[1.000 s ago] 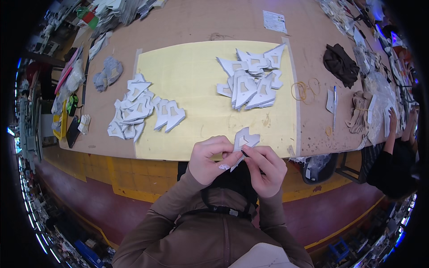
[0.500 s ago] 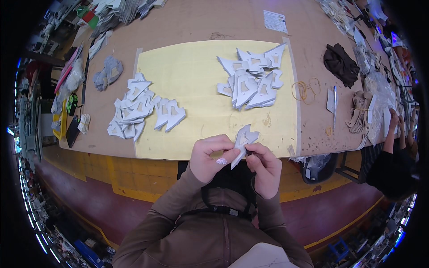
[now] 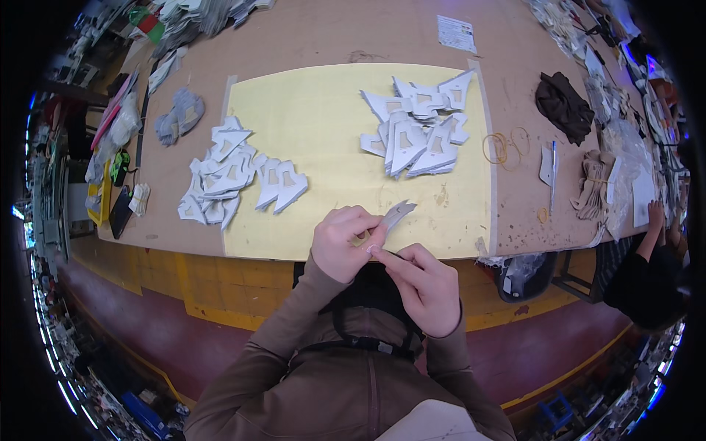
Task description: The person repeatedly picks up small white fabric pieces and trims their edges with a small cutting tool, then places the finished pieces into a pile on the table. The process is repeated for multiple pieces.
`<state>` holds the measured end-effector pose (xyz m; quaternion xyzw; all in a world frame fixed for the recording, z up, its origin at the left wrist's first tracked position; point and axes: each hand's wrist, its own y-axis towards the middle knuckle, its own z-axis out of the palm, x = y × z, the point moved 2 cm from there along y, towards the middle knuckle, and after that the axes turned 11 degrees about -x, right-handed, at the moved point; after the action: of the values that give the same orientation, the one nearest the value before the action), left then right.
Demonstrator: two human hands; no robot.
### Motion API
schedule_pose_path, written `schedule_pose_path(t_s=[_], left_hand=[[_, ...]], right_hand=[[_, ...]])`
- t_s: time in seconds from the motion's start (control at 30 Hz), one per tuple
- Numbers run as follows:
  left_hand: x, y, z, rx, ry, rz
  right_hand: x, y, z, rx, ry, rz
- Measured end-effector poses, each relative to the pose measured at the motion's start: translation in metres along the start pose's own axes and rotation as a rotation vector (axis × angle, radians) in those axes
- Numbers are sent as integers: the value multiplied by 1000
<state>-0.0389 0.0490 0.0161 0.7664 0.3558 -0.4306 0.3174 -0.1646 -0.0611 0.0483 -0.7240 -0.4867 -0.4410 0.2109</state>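
My left hand (image 3: 343,242) pinches a white cut piece (image 3: 398,214), thin and seen nearly edge-on, over the near edge of the yellow sheet (image 3: 331,147). My right hand (image 3: 426,285) is closed, its fingertips meeting the left thumb just below the piece. A small dark thing shows between the right fingers, too little of it to name. To the left lies a loose heap of similar pieces (image 3: 228,173) with cut-out openings, several of them fanned out beside it. Farther off on the right, a larger pile of such pieces (image 3: 407,143) is stacked on the sheet.
Right of the sheet lie rubber bands (image 3: 500,149), a pen (image 3: 553,176), a dark cloth (image 3: 562,106) and a banded brown bundle (image 3: 590,184). A grey bundle (image 3: 180,117) and a phone (image 3: 120,211) lie left. Another person's arm (image 3: 651,231) reaches in at the far right.
The white piece has turned from showing its face to nearly edge-on. My right hand has moved left and its fingertips now meet my left thumb.
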Motion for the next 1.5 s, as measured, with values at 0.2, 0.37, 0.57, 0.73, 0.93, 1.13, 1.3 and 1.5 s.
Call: schedule_pose_path(t_s=[0.2, 0.37, 0.57, 0.73, 0.93, 1.13, 1.3, 1.5], left_hand=[[8, -3, -11, 152, -235, -188], [-3, -3, -12, 233, -292, -171], [-9, 1, -16, 262, -255, -12], [-4, 0, -15, 290, -308, -49], [5, -6, -12, 294, -334, -64], [8, -8, -19, 242, -290, -125], [27, 7, -61, -13, -49, -230], [66, 12, -126, -201, 424, -236]], right_hand=[[-8, 1, -9, -212, 185, 26], [-16, 5, -3, -265, 147, -5], [-22, 2, 6, -266, 143, -156], [-22, 2, 7, -275, 177, -141], [-24, 1, 5, -281, 38, -250], [-22, -4, 1, -273, 153, -18], [-45, -27, -9, -612, 524, 187], [-62, -38, -22, -608, 598, 253]])
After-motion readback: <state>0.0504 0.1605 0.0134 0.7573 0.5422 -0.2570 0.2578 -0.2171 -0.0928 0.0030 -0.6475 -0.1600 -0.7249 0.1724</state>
